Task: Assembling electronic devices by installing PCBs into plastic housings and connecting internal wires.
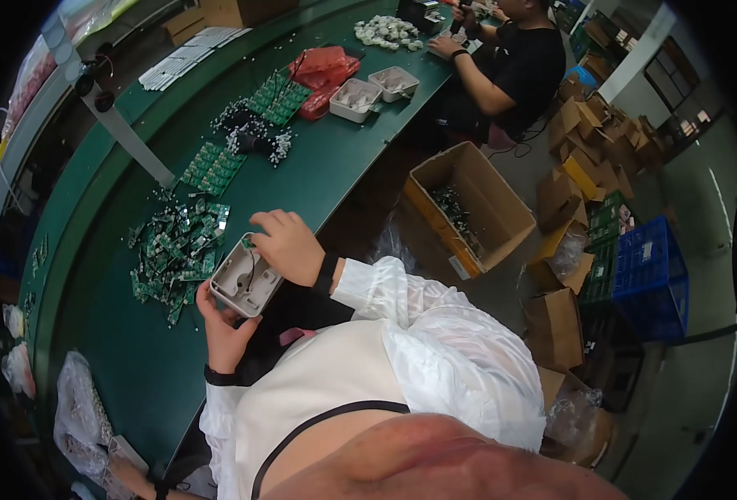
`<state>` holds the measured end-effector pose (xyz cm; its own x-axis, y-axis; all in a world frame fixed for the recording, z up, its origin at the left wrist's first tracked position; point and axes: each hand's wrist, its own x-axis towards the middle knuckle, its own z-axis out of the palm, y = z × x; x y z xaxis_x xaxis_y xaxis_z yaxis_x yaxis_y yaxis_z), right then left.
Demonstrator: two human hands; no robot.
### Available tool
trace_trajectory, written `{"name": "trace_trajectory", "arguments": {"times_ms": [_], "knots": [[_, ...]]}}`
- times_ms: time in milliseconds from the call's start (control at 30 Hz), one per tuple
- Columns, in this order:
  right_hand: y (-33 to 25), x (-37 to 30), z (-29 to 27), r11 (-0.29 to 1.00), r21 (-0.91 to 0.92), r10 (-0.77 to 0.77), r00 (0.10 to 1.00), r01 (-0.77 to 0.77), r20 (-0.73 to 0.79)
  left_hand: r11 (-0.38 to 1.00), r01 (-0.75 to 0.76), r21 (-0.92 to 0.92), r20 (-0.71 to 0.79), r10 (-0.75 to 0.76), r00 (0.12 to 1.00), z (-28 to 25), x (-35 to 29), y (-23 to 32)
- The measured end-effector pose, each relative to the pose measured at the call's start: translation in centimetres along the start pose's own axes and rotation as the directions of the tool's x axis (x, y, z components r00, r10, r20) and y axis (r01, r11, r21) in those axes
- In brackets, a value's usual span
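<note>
My left hand [225, 335] grips the lower end of an off-white plastic housing [228, 300], thumb along one wall and fingers around the other side. The housing is open at the top, tilted, at the edge of the bench. Inside run a dark wire and moulded ribs. My right hand [289, 250] bends over the housing's far end, fingertips pinched at a small green circuit board [247, 242] there; the fingers partly hide it. Just left of the housing lies a heap of small green circuit boards [172, 254].
On the green bench [318, 179] lie board panels [212, 169], wire bundles [260, 143], a red bag [322, 75] and two more housings [355, 100]. A metal post [131, 146] rises at left. A co-worker [510, 67] sits far right; another person's hand [127, 479] shows lower left. A carton [468, 208] stands right.
</note>
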<state>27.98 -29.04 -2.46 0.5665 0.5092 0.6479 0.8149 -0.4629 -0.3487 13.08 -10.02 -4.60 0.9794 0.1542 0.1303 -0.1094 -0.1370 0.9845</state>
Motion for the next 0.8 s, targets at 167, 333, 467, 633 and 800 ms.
{"name": "trace_trajectory", "arguments": {"times_ms": [167,333,467,633,800], "knots": [[1.2,0.5,1.4,0.991,0.050,-0.126,0.992,0.124,0.027,0.998,0.062,-0.025,0.000,-0.062,0.998,-0.3,0.4,0.0],[-0.7,0.7,-1.6,0.869,0.471,0.066,0.978,-0.153,0.197,0.990,0.122,0.074,-0.072,-0.117,0.991,-1.5,0.4,0.5],[-1.1,-0.8,-1.4,0.888,0.459,-0.141,0.969,0.034,0.201,0.990,-0.005,0.142,-0.090,0.018,0.996,-1.6,0.3,-1.1],[-1.8,-2.7,-0.7,0.779,0.608,-0.098,0.929,-0.152,0.357,0.996,-0.074,0.046,-0.131,0.080,0.988,-0.7,-0.4,-2.1],[-2.6,-3.5,-0.6,0.779,0.612,-0.014,0.973,-0.134,0.232,0.987,-0.131,0.098,-0.128,0.143,0.981,-0.7,-0.6,-2.7]]}}
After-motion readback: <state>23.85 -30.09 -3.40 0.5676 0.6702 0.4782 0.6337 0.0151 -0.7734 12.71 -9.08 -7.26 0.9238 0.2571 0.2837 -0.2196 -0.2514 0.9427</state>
